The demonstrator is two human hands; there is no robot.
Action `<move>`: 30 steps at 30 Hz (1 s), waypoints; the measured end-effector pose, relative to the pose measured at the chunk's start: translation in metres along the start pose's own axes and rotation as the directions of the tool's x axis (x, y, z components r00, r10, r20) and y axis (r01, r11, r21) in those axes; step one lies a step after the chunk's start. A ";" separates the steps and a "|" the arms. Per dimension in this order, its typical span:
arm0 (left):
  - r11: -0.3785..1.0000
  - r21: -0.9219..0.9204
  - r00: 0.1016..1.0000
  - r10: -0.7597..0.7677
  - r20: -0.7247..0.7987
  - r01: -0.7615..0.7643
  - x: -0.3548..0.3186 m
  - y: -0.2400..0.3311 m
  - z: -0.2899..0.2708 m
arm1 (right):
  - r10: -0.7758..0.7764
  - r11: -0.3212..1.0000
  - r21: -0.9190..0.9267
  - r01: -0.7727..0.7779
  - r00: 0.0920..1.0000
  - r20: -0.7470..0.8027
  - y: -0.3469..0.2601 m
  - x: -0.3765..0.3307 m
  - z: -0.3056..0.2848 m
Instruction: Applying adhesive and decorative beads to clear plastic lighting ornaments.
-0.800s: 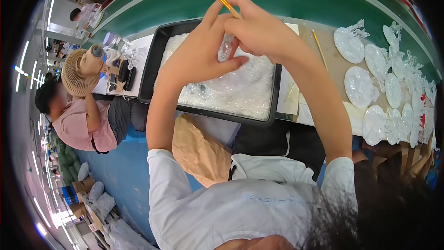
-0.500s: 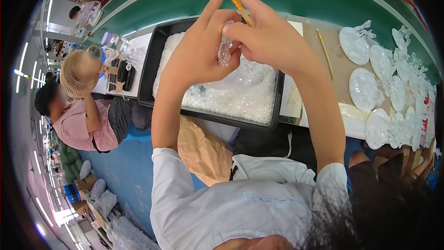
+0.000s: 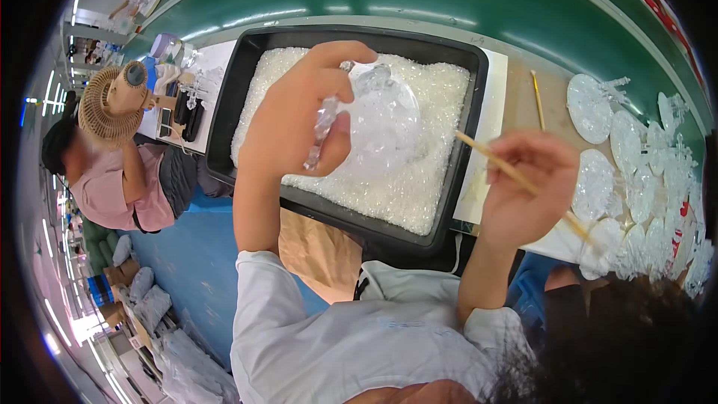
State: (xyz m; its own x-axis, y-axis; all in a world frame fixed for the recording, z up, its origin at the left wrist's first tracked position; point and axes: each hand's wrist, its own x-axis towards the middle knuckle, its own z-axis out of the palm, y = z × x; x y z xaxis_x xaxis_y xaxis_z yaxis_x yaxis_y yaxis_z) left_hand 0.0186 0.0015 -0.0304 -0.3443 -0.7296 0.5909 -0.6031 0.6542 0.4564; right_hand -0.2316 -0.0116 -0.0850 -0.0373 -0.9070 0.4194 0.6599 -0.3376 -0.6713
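While right hand [image 3: 529, 203] holds brush [image 3: 508, 170] between half-curled fingers, bristle end (blurred) toward lower right, left hand [image 3: 288, 116] stays curled around clear knobbly part [image 3: 323, 131] of clear disc [image 3: 385, 131]. Disc: right of left hand, nearer it than right; brush axis slants, handle end toward disc. Below disc: beads [image 3: 396, 206], black tray [image 3: 443, 228]; contact unclear. Farther: second brush [image 3: 538, 101], green panel [image 3: 449, 0].
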 end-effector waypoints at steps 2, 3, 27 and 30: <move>0.998 -0.063 1.000 -0.010 -0.004 0.010 0.000 0.000 -0.004 | -0.070 0.967 -0.236 0.093 0.992 0.106 0.007 -0.009 0.001; 0.992 -0.124 1.000 -0.011 -0.006 0.010 -0.001 0.002 -0.006 | -0.061 0.968 -0.237 0.085 0.993 0.105 0.004 -0.007 0.001; 0.981 -0.151 0.989 0.103 -0.104 -0.118 -0.004 -0.004 -0.014 | 0.168 0.645 -0.764 -0.001 0.976 0.140 -0.017 0.001 0.030; 0.986 -0.106 0.990 0.122 -0.070 -0.130 -0.003 -0.006 -0.018 | 0.300 0.614 -0.786 0.070 0.900 0.315 -0.029 0.001 0.027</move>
State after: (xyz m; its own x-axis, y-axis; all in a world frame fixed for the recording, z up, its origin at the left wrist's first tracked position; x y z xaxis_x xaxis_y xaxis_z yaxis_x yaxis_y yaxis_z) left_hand 0.0360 0.0037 -0.0228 -0.3640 -0.6281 0.6877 -0.4735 0.7607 0.4441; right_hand -0.2302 0.0039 -0.0487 0.4008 -0.8388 0.3684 -0.1871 -0.4686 -0.8634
